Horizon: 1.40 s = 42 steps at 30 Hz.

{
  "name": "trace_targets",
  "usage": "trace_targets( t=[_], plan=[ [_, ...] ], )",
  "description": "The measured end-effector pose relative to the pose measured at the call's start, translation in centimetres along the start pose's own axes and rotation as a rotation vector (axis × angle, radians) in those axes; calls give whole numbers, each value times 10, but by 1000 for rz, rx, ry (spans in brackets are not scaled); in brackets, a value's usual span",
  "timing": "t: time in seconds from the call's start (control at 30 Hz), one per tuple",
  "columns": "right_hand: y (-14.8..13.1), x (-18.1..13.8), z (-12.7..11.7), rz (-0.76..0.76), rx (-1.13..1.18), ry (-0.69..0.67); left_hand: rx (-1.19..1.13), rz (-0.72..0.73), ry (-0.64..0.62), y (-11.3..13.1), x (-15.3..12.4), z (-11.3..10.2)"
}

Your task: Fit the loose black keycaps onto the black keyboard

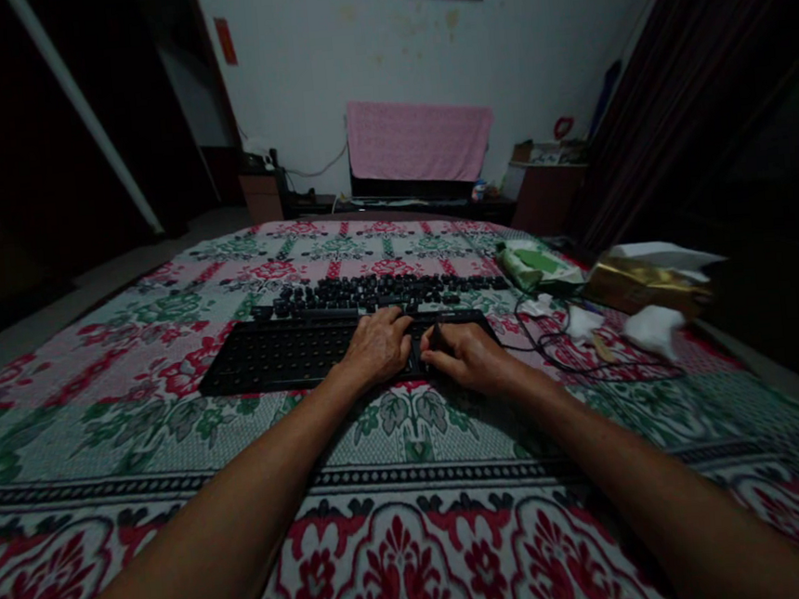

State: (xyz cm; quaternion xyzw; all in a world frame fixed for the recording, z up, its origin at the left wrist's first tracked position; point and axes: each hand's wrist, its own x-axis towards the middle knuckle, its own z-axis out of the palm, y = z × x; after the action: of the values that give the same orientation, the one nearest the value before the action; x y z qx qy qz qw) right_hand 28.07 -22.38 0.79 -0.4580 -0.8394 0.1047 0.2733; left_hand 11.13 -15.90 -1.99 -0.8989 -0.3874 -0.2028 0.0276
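A black keyboard [292,355] with its keycaps off lies on the patterned cover, showing rows of small bare key posts. Across its right-hand part rests my left hand [377,346], open, palm down with the fingers stretched forward. Just to the right, my right hand [466,351] is closed in a pinch low over the keyboard's right end. Something small and dark shows between its thumb and fingers; its kind cannot be made out. Behind the keyboard lie many loose black keycaps [385,289] in a wide strip, with a long space bar [329,314] at the front.
On the right are a green and white tissue pack [537,264], a gold box [640,283], crumpled white tissues [654,328] and a black cable [550,351] running from the keyboard. A pink cloth [420,139] hangs over a screen by the far wall.
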Motion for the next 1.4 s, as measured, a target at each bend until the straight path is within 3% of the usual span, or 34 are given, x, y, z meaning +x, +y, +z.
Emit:
trace_targets(
  t=[0.17, 0.4, 0.67, 0.87, 1.03, 1.23, 1.4],
  plan=[
    [-4, -7, 8, -135, -46, 44, -5, -4, -3, -1, 0, 1],
    [3, -14, 13, -195, -46, 106, -28, -24, -15, -2, 0, 3],
    [1, -7, 1, 76, 95, 59, -27, -16, -12, 0, 0, 0],
    [2, -4, -3, 238, 372, 158, -24, -15, -8, 1, -1, 0],
    [6, -3, -2, 251, 361, 142, -39, -2, 18, -1, -1, 2],
    [10, -2, 1, 234, 352, 196, -192, 86, 146, -5, -2, 3],
    [12, -3, 3, 217, 299, 213, -377, 186, 86, -5, -1, -1]
  ],
)
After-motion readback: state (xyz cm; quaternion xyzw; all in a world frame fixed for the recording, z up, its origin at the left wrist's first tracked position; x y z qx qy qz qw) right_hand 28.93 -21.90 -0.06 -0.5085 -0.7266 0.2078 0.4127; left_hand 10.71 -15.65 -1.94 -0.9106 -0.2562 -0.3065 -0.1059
